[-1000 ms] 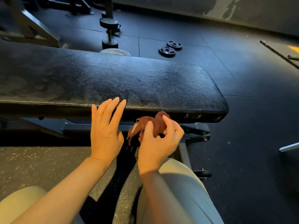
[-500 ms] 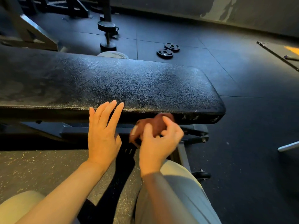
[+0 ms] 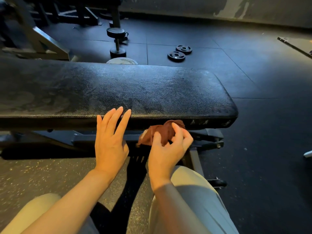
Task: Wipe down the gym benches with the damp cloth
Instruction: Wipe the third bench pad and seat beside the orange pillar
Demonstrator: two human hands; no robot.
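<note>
Dim gym room, dark rubber tile floor [image 3: 194,39], speckled mat nearer the camera. Across the middle, long black textured vinyl padded bench [image 3: 118,88] on a dark steel frame. Streaky sheen over much of its top, right half especially: likely damp from wiping, though not certain. Duller, blotchy patches toward the left end, possibly untouched.

Right hand [image 3: 167,149] curled round the crumpled reddish-brown cloth [image 3: 160,131], thumb and fingertips pinching it, pressed against or just under the bench's near side edge, close to the rounded right end. Left hand [image 3: 110,141] with fingers straight and slightly spread, holding nothing, fingertips at the same front edge, just left of the cloth; contact with the padding hard to confirm.

Beyond the bench: upright black dumbbell [image 3: 117,42], two small black weight plates [image 3: 179,53] flat on the floor, grey rack frame [image 3: 42,43] at far left.

Judged stage: top largely covered, side edge in hand now. Left to do, probably: rest of the edge, left end, any other benches, none clearly in view.
</note>
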